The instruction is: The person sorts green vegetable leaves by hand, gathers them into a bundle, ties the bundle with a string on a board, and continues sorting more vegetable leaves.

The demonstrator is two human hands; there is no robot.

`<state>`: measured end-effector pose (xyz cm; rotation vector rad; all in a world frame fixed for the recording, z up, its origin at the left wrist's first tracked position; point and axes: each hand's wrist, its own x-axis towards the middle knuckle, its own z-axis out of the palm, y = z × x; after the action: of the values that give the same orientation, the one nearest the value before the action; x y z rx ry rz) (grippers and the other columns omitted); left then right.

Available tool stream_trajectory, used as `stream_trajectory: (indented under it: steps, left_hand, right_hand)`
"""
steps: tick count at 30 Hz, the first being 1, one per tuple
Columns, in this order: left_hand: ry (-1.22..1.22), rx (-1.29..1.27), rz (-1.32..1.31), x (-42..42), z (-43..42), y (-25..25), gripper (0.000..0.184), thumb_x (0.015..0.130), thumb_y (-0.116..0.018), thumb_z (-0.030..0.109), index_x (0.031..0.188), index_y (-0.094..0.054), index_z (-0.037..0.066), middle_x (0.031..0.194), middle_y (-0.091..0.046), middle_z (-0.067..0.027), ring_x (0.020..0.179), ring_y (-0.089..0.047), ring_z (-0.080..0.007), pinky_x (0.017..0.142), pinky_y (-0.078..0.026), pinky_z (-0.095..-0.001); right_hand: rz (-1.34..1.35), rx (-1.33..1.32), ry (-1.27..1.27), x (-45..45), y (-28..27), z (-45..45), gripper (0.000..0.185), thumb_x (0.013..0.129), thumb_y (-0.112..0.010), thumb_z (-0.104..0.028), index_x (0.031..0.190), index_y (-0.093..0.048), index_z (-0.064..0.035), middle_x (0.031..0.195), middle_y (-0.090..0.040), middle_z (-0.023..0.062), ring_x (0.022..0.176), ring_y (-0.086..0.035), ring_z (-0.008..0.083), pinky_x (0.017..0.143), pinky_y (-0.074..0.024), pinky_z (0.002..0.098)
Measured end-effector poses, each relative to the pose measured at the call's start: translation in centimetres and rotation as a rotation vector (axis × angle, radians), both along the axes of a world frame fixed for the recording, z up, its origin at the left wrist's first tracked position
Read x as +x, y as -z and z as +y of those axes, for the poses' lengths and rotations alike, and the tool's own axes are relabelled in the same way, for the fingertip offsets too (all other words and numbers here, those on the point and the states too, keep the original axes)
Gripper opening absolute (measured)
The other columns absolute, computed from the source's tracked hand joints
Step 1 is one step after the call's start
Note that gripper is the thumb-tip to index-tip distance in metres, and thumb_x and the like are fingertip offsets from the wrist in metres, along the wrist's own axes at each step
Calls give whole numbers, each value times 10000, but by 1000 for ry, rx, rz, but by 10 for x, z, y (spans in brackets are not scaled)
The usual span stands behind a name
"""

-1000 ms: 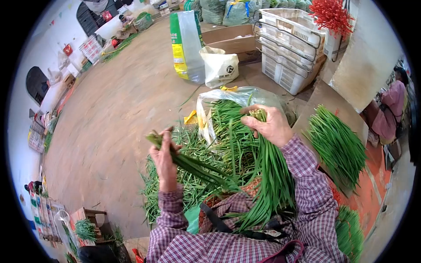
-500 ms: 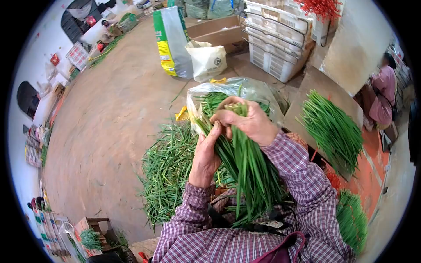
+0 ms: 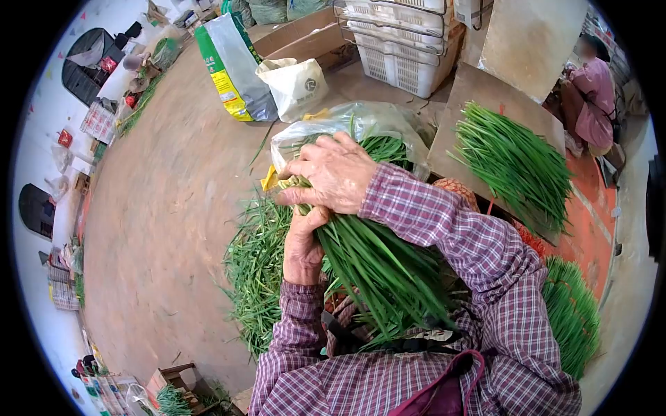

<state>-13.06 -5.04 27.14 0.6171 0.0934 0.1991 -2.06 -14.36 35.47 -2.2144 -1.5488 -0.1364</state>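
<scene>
My left hand [image 3: 304, 246] is closed around the stalk end of a bunch of garlic chives [image 3: 381, 267], thumb up. My right hand [image 3: 336, 173] lies across the top of the same stalk ends, its fingers bent over them and touching my left thumb. The long green leaves hang down to the right, over my lap. Both palms are hidden, and so are most of the stalk ends. Just beyond my hands, a clear plastic bag [image 3: 388, 118] holds more chives. A loose heap of green trimmings [image 3: 257, 277] lies on the floor left of my left hand.
A neat pile of chives [image 3: 513, 166] rests on a board [image 3: 451, 142] at my right. Another bundle [image 3: 572, 315] stands lower down. Farther off are a cream bag [image 3: 295, 90], a green-and-yellow sack [image 3: 232, 69] and stacked white crates [image 3: 395, 52]. Another person [image 3: 593, 97] sits at far right.
My right hand has moved left and come down over the stalk ends, bringing its chives together with those in my left hand. The camera view has turned slightly right.
</scene>
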Motion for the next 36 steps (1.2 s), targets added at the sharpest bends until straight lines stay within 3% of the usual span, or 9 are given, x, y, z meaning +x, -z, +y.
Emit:
stream_trajectory:
  steps: [2,3,6,8,12,17,26,33,36]
  left_hand:
    - [74,43,-35,3,6,-3,517,732,-725,92,1180,-483,3,954,-609,-119,918,-616,-269,826,-533,-375]
    - [47,30,-45,6,3,-5,419,735,-701,116,1096,-525,-5,806,-596,-120,825,-615,-286,772,-522,-388]
    - [-54,49,-106,3,12,-14,351,752,-656,153,1051,-530,22,790,-557,-80,788,-568,-259,778,-481,-395]
    - [-44,34,-118,-3,23,-13,309,761,-652,130,1057,-571,94,783,-519,-42,789,-522,-220,839,-448,-378]
    - [-123,-51,-122,-10,39,-7,312,772,-651,115,1071,-560,121,800,-530,-35,813,-536,-220,875,-458,-394]
    - [-184,18,-75,-16,41,-9,260,792,-651,132,1030,-544,120,840,-543,-40,843,-555,-236,862,-480,-422]
    - [-202,103,-54,-16,41,-14,250,797,-640,136,1023,-536,110,835,-561,-63,857,-577,-262,845,-496,-440]
    - [-268,276,-56,-14,47,-40,271,758,-640,90,994,-508,69,820,-587,-97,796,-595,-253,749,-511,-379]
    - [-348,466,-53,-14,47,-70,254,739,-658,57,954,-523,36,792,-621,-107,720,-612,-200,695,-517,-308]
  right_hand:
    - [268,-35,-63,6,-8,2,544,897,-424,-552,1164,-602,-112,1092,-578,111,1065,-526,268,945,-358,441]
    - [417,157,-75,9,-4,0,477,911,-482,-449,1143,-594,-48,1053,-607,139,990,-586,239,867,-438,413]
    - [594,496,-127,9,-13,-27,359,880,-574,-365,987,-620,-25,863,-659,147,778,-648,234,724,-504,338]
    - [646,526,-24,-7,-21,-50,207,849,-628,-199,884,-607,4,718,-652,109,634,-642,197,590,-504,292]
    - [709,398,-127,-41,-10,-80,144,807,-661,-128,837,-611,4,712,-648,121,600,-636,172,563,-503,297]
    - [527,325,-7,-69,19,-77,163,779,-693,-153,812,-600,-24,750,-645,97,661,-651,234,591,-514,331]
    - [328,249,101,-72,33,-63,198,761,-705,-161,851,-572,-44,751,-634,80,634,-640,227,559,-506,341]
    - [777,302,-22,-48,6,-63,166,783,-641,-118,829,-615,39,684,-641,131,600,-637,166,584,-506,281]
    - [836,225,-121,-32,-7,-63,164,807,-632,-127,810,-607,35,657,-613,55,584,-552,82,558,-463,234]
